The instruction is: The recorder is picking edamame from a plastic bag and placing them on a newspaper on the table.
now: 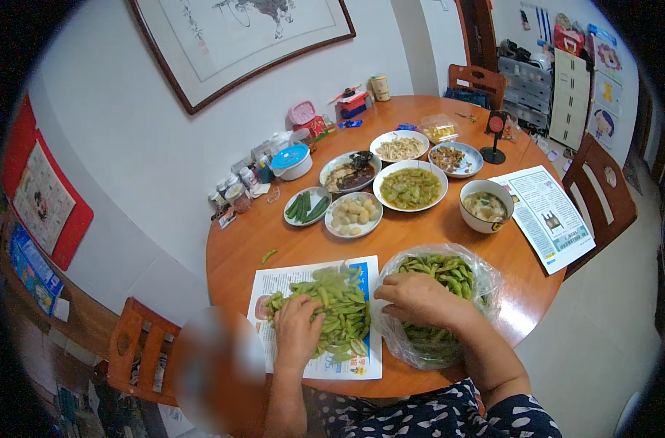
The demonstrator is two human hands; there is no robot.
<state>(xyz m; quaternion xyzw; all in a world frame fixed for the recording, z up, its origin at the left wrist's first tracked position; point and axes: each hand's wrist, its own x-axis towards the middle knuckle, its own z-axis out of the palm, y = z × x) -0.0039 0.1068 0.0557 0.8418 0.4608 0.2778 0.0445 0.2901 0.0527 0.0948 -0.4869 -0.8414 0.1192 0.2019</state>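
Note:
A pile of green soybean pods (339, 314) lies on a sheet of newspaper (361, 365) at the table's near edge. My left hand (297, 328) rests on the left part of the pile, its bent fingers slightly apart among the pods. To the right, touching the newspaper's edge, sits a clear plastic bag (489, 281) opened wide and full of more pods (449, 270). My right hand (416, 298) is over the bag's left side, fingers curled together and pointing left; whatever they hold is hidden. One loose pod (269, 256) lies beyond the newspaper.
Beyond the pods stand a plate of potatoes (353, 214), a plate of green vegetables (307, 206), a bowl of stew (410, 187) and a soup bowl (487, 206). Another newspaper (547, 219) hangs over the right edge. Jars and a blue-lidded tub (291, 160) line the wall.

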